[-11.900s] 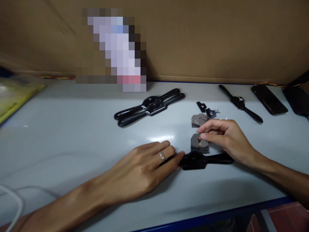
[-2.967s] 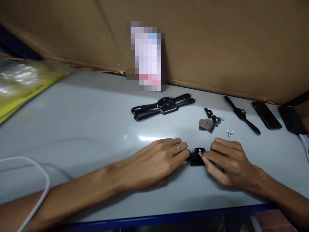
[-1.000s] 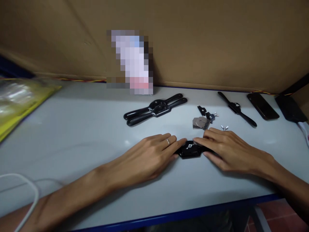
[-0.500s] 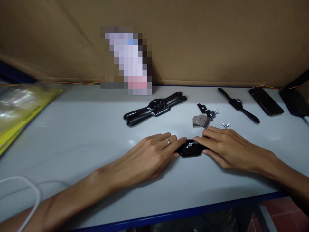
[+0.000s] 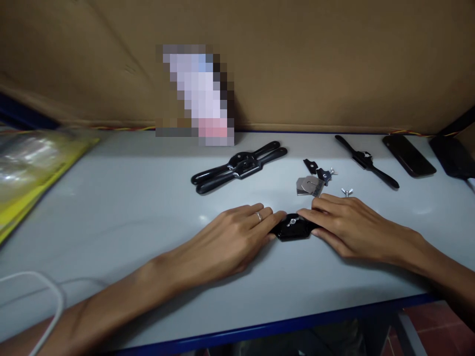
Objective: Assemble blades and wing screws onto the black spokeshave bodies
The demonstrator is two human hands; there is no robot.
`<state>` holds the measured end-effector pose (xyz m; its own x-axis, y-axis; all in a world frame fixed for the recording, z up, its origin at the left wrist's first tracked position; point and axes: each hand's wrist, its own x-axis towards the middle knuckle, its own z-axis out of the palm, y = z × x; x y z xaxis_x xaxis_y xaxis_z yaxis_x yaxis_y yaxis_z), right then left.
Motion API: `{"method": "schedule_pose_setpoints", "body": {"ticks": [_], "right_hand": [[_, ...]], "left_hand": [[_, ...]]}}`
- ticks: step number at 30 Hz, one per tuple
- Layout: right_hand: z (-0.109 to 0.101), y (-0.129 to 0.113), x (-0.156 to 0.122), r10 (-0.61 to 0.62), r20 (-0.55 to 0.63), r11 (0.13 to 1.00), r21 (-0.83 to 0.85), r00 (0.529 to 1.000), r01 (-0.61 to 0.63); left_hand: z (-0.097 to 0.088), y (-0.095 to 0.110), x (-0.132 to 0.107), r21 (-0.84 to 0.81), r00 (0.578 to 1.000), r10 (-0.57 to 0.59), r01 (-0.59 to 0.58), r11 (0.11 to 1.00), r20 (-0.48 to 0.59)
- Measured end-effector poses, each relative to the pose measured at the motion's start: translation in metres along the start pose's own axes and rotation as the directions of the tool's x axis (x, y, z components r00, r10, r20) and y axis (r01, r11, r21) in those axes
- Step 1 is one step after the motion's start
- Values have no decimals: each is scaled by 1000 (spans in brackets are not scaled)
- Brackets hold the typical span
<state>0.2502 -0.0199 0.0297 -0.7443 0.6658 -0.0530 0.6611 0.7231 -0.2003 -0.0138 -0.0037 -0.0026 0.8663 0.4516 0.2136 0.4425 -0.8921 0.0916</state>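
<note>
A black spokeshave (image 5: 294, 230) lies near the front of the table, a silver wing screw (image 5: 293, 222) at its middle. My left hand (image 5: 241, 232), with a ring on one finger, is closed round its left handle. Its right handle is in the grip of my right hand (image 5: 345, 225); both handles are mostly covered by fingers. Just behind my right hand are two flat metal blades (image 5: 310, 185), small black clamp plates (image 5: 310, 166) and a loose wing screw (image 5: 347, 192). Farther back, two black spokeshave bodies (image 5: 245, 165) lie side by side.
Another spokeshave (image 5: 366, 160) lies at the back right, beside a dark phone (image 5: 409, 156) and a black object (image 5: 452, 157). A yellow plastic packet (image 5: 40, 173) is at the left. A white cable (image 5: 55, 296) crosses my left forearm. Cardboard (image 5: 315, 64) stands behind the table.
</note>
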Motion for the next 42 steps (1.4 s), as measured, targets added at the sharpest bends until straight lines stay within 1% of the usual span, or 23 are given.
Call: {"method": "schedule_pose_setpoints", "body": {"ticks": [4, 8, 13, 20, 25, 36, 42], "right_hand": [[2, 1, 0, 10, 0, 1000, -6, 1000, -10], [1, 1, -1, 23, 5, 1000, 1, 1000, -23], [1, 0, -1, 30, 19, 1000, -5, 999, -30], [2, 0, -1, 17, 5, 1000, -16, 1000, -17], [1, -1, 0, 21, 12, 1000, -16, 1000, -21], [5, 1, -1, -9, -51, 999, -31, 999, 8], [5, 2, -1, -11, -27, 1000, -15, 1000, 11]], "left_hand": [[0, 1, 1, 16, 1000, 7, -7, 1000, -8], [0, 2, 0, 73, 1000, -1, 2, 997, -10], [0, 3, -2, 144, 998, 66, -69, 987, 25], [-2, 3, -2, 149, 996, 85, -86, 985, 14], [-1, 2, -1, 123, 997, 67, -70, 990, 27], [1, 2, -4, 111, 999, 39, -42, 993, 24], [-2, 2, -1, 116, 998, 59, -60, 991, 11]]}}
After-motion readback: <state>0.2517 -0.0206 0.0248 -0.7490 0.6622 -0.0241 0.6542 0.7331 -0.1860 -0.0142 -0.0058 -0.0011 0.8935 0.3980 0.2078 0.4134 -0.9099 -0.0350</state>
